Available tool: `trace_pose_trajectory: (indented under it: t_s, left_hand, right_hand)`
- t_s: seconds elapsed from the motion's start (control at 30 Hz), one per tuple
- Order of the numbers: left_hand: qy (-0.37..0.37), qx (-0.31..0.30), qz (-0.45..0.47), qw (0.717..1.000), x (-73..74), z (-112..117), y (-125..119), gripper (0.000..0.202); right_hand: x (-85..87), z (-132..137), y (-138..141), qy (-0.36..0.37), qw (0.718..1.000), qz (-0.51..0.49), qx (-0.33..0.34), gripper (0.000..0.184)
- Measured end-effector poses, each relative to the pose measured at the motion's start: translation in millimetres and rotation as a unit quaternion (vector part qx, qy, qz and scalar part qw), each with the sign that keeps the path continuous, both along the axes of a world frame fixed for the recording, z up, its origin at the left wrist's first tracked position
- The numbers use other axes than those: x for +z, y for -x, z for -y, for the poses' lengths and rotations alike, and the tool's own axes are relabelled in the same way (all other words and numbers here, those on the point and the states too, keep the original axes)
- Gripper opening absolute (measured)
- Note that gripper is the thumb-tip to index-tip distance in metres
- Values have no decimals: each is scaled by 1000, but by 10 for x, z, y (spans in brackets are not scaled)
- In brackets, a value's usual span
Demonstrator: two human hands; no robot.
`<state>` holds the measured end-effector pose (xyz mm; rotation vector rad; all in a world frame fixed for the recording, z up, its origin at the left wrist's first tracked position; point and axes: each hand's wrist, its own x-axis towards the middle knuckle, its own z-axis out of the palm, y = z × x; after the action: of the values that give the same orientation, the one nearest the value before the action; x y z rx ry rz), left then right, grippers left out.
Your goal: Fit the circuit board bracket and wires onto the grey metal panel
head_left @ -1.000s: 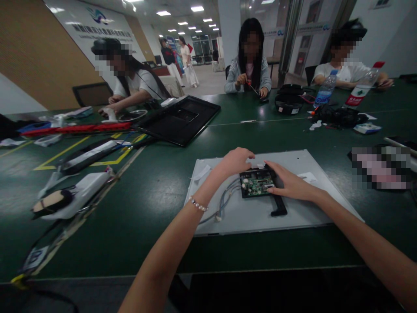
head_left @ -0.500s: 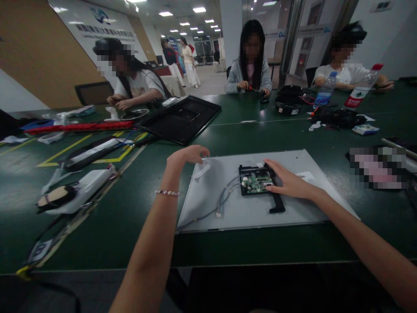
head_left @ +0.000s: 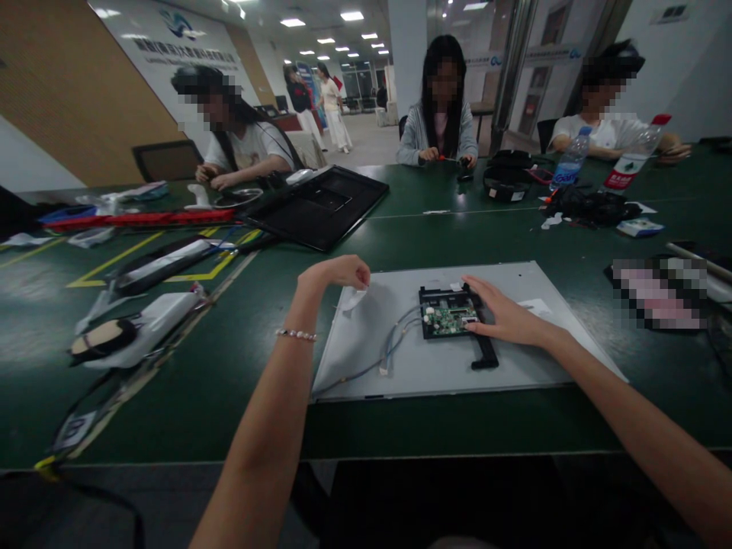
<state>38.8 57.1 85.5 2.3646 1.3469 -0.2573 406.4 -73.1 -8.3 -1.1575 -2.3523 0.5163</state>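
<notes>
My left hand [head_left: 348, 272], a beaded bracelet at its wrist, is closed in a pinch at the upper end of a white paper-like strip [head_left: 353, 303]. The strip lies at the left of a flat grey panel [head_left: 515, 374]. With thumb and fingers apart, my right hand [head_left: 495, 311] grips the right end of a black plastic bracket [head_left: 486, 357]. Set in that bracket is a green circuit board [head_left: 449, 320], partly under my thumb. Grey-blue cables [head_left: 390, 343] run from the board's left side across the panel.
Beyond the panel lies a black monitor cover [head_left: 320, 206]. White and black items [head_left: 165, 324] lie on the left. Two bottles [head_left: 572, 160] and a black bag stand far right, with a pink-faced object [head_left: 657, 293] nearer. Several people sit across the green table [head_left: 252, 412].
My left fingers have curled from a loose bend into a closed pinch at the white strip. My right hand stays on the bracket. The view has shifted slightly.
</notes>
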Motion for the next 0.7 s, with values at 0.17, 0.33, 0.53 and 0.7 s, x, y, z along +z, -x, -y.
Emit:
trace_pose_trajectory:
  t_s: [0.17, 0.33, 0.53, 0.7]
  left_hand:
    - [36, 26, 92, 995, 167, 232, 60, 20]
    - [73, 55, 238, 967, 153, 598, 75, 25]
    - [137, 111, 311, 934, -97, 817, 40, 28]
    - [193, 110, 304, 926, -202, 841, -54, 22]
  right_hand:
    - [59, 30, 8, -13, 1000, -4, -7, 82]
    - [114, 49, 53, -31, 999, -20, -18, 77]
    - [239, 117, 190, -40, 999, -22, 0, 76]
    - [425, 233, 407, -57, 996, 13, 66, 70]
